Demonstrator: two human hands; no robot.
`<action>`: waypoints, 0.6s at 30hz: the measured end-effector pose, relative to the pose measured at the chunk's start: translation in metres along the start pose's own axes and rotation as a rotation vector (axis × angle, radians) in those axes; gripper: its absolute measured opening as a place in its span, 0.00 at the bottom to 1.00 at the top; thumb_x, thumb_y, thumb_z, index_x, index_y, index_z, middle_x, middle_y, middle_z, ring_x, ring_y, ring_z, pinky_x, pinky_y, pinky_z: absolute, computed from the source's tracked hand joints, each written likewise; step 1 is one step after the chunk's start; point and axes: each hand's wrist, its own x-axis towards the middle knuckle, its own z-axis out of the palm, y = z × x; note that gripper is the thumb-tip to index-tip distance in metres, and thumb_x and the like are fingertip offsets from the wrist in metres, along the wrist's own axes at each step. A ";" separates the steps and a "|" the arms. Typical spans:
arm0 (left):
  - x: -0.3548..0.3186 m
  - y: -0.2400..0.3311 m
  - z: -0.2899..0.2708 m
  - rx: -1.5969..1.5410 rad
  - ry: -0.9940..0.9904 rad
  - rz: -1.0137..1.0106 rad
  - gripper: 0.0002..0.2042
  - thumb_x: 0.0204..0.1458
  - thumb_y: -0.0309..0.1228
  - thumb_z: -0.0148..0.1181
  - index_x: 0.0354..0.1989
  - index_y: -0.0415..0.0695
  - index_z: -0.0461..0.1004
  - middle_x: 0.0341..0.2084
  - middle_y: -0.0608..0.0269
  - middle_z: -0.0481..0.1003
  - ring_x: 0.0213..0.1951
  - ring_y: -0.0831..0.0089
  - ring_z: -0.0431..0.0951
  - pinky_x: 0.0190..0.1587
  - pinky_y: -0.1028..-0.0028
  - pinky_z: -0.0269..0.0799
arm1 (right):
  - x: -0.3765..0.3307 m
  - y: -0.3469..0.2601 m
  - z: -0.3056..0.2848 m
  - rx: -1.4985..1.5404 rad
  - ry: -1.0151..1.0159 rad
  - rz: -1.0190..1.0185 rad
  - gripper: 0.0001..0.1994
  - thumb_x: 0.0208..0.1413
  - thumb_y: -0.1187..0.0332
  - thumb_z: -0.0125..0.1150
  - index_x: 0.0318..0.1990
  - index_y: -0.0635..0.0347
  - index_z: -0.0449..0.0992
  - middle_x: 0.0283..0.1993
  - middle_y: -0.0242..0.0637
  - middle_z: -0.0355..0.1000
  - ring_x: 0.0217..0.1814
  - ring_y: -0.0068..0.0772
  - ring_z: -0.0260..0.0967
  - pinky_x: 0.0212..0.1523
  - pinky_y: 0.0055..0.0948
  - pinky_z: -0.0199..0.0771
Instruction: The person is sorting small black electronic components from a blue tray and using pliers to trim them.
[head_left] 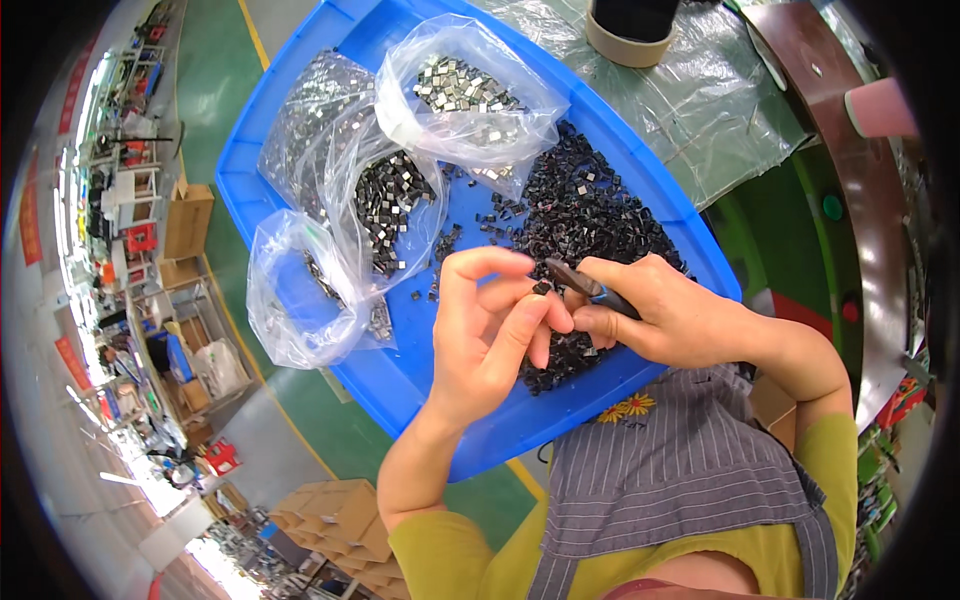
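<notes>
Over the blue tray (400,350), my left hand (480,345) pinches a small black part (541,288) between thumb and forefinger, its other fingers curled behind. My right hand (670,310) is wrapped round dark-handled pliers (590,287) with a little blue on them; their tip points toward the left hand, close to the black part. Whether the tip touches the part cannot be made out. Beneath both hands spreads a heap of small black pieces (600,210).
Clear plastic bags stand in the tray: one with silvery square pieces (465,88), another with black-and-silver pieces (392,205), and a bag with a wide mouth (300,300). Behind the tray, a brown tape roll (628,48) rests on plastic sheeting (700,110). Cardboard boxes (335,520) stand at lower left.
</notes>
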 end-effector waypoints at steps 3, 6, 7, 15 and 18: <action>0.000 -0.003 -0.003 -0.052 -0.003 0.016 0.07 0.60 0.20 0.48 0.44 0.40 0.60 0.28 0.52 0.75 0.20 0.78 0.71 0.21 0.84 0.64 | -0.002 0.005 -0.001 -0.076 -0.026 -0.011 0.10 0.60 0.67 0.55 0.41 0.66 0.68 0.21 0.52 0.70 0.26 0.54 0.71 0.27 0.43 0.67; 0.002 -0.010 -0.008 -0.117 -0.020 0.030 0.07 0.59 0.21 0.50 0.42 0.41 0.61 0.30 0.50 0.75 0.18 0.75 0.73 0.18 0.83 0.64 | -0.003 0.007 -0.002 -0.099 -0.032 -0.020 0.11 0.58 0.67 0.56 0.40 0.66 0.68 0.20 0.54 0.67 0.26 0.58 0.68 0.27 0.46 0.64; 0.004 -0.010 -0.008 -0.150 -0.012 0.024 0.07 0.59 0.21 0.50 0.42 0.41 0.61 0.31 0.49 0.75 0.18 0.75 0.73 0.17 0.83 0.64 | -0.003 0.007 -0.002 -0.086 -0.025 -0.022 0.11 0.58 0.67 0.56 0.40 0.66 0.68 0.20 0.54 0.67 0.26 0.58 0.68 0.27 0.46 0.64; 0.003 -0.005 -0.005 -0.191 0.041 -0.015 0.06 0.59 0.21 0.50 0.42 0.40 0.61 0.33 0.49 0.75 0.21 0.72 0.75 0.18 0.81 0.67 | -0.001 0.010 0.000 -0.087 0.021 -0.063 0.11 0.58 0.66 0.56 0.39 0.67 0.67 0.20 0.54 0.67 0.26 0.58 0.68 0.27 0.47 0.65; 0.001 -0.009 -0.009 -0.063 0.039 -0.017 0.06 0.59 0.21 0.50 0.41 0.40 0.61 0.33 0.49 0.76 0.22 0.73 0.76 0.18 0.81 0.67 | -0.002 0.006 -0.001 -0.083 -0.020 -0.033 0.11 0.58 0.67 0.56 0.40 0.68 0.68 0.20 0.55 0.68 0.26 0.58 0.69 0.27 0.47 0.65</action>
